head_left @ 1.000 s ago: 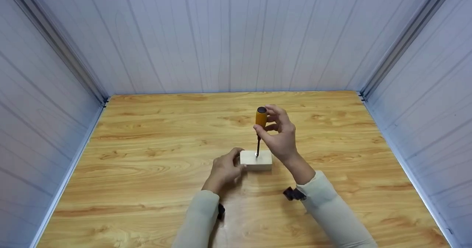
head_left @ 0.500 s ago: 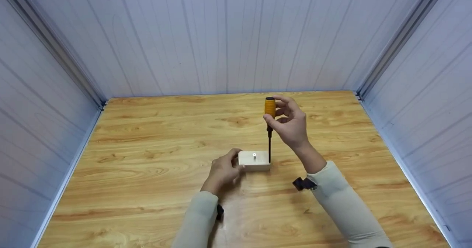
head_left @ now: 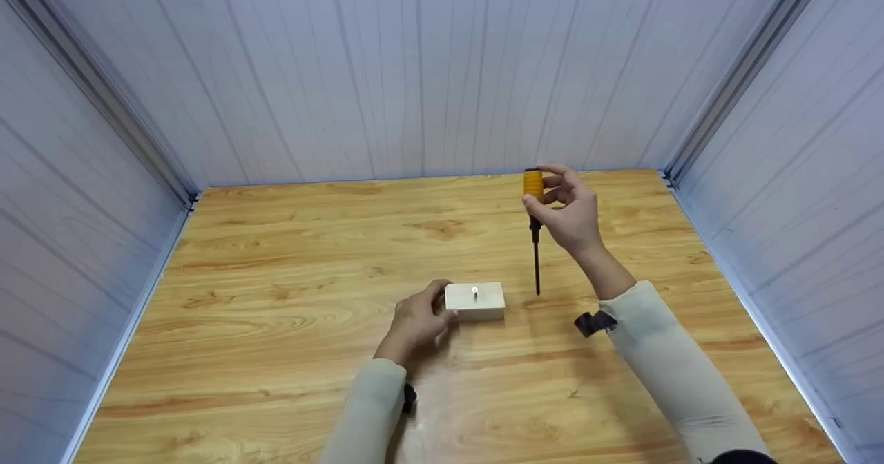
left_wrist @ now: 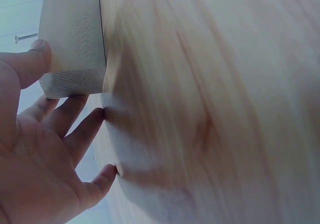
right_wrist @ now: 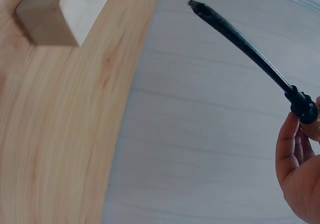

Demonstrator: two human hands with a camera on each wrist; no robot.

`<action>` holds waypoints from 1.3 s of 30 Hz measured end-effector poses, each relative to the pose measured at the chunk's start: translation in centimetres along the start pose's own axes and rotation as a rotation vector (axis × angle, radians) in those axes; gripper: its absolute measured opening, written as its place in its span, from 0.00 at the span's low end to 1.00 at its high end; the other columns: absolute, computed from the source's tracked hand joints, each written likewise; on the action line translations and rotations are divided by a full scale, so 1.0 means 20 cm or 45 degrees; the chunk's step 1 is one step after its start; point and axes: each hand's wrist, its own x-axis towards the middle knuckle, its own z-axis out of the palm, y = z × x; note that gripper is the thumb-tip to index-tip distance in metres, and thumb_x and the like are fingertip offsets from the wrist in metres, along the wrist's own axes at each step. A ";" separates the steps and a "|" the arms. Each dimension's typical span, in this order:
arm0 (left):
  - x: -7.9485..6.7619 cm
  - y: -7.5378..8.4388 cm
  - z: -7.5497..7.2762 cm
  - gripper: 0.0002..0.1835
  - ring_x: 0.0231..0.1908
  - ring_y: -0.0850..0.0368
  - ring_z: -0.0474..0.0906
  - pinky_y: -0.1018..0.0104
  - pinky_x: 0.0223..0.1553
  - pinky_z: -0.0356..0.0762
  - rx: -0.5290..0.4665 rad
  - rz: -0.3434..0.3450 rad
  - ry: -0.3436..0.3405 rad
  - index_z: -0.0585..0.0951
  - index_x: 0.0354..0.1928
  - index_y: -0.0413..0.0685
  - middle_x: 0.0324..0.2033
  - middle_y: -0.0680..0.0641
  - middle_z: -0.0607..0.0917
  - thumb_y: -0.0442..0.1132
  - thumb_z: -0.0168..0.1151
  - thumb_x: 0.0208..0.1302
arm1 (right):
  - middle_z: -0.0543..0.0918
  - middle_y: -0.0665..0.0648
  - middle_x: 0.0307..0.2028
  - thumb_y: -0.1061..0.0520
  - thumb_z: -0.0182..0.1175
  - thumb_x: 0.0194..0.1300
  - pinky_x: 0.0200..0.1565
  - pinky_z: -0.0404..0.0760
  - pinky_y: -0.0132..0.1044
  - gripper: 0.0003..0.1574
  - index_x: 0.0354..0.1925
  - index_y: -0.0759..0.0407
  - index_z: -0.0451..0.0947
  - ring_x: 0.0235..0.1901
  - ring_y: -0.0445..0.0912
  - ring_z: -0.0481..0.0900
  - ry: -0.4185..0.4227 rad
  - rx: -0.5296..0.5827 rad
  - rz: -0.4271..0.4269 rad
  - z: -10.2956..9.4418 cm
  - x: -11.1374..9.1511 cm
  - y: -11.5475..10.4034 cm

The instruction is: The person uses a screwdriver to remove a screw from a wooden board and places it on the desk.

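A pale wooden block (head_left: 487, 300) lies on the table, and a small screw (head_left: 475, 293) stands up out of its top face. My left hand (head_left: 418, 317) holds the block's left end between thumb and fingers; in the left wrist view the thumb (left_wrist: 37, 58) presses one face. To the right of the block my right hand (head_left: 573, 212) grips a screwdriver (head_left: 534, 186) by its orange and black handle. The dark shaft (right_wrist: 240, 43) points down, its tip apart from both block and screw.
The wood-grain tabletop (head_left: 276, 257) extends around both hands. Pale panel walls (head_left: 387, 70) enclose it at the back and on both sides. A dark wrist camera (head_left: 594, 322) sits at the right cuff.
My right hand has lifted the screwdriver off the screw and carried it to the right, past the block's right end. The left hand and block have stayed in place.
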 end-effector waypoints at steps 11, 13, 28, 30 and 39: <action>0.00 -0.01 -0.01 0.26 0.56 0.51 0.67 0.49 0.58 0.50 -0.073 0.022 -0.014 0.67 0.55 0.66 0.55 0.58 0.73 0.54 0.58 0.52 | 0.75 0.61 0.33 0.59 0.65 0.49 0.18 0.76 0.36 0.28 0.50 0.61 0.71 0.22 0.46 0.75 0.046 -0.022 0.227 -0.13 0.06 0.24; 0.00 -0.01 -0.01 0.25 0.56 0.51 0.67 0.50 0.58 0.50 -0.075 0.010 -0.019 0.67 0.54 0.69 0.55 0.58 0.72 0.54 0.58 0.52 | 0.75 0.61 0.33 0.59 0.64 0.49 0.18 0.77 0.37 0.28 0.50 0.61 0.71 0.21 0.45 0.75 0.030 -0.010 0.277 -0.15 0.06 0.28; 0.00 -0.01 -0.02 0.26 0.57 0.51 0.66 0.48 0.59 0.48 -0.077 -0.014 -0.033 0.66 0.55 0.69 0.55 0.58 0.72 0.55 0.58 0.52 | 0.75 0.59 0.34 0.47 0.65 0.47 0.19 0.78 0.38 0.28 0.49 0.46 0.72 0.23 0.46 0.77 -0.080 -0.285 0.446 -0.18 -0.03 0.68; 0.01 0.00 -0.02 0.25 0.57 0.52 0.66 0.49 0.60 0.47 -0.083 -0.021 -0.029 0.67 0.54 0.70 0.55 0.59 0.72 0.55 0.59 0.52 | 0.75 0.60 0.35 0.47 0.64 0.48 0.19 0.77 0.38 0.28 0.50 0.47 0.72 0.24 0.47 0.76 -0.109 -0.322 0.443 -0.18 -0.05 0.70; 0.01 -0.01 -0.01 0.24 0.56 0.53 0.67 0.49 0.59 0.49 -0.083 0.006 -0.014 0.67 0.52 0.71 0.54 0.59 0.73 0.54 0.59 0.51 | 0.74 0.60 0.33 0.49 0.64 0.49 0.20 0.77 0.37 0.27 0.49 0.46 0.71 0.26 0.50 0.76 -0.218 -0.396 0.517 -0.16 -0.11 0.80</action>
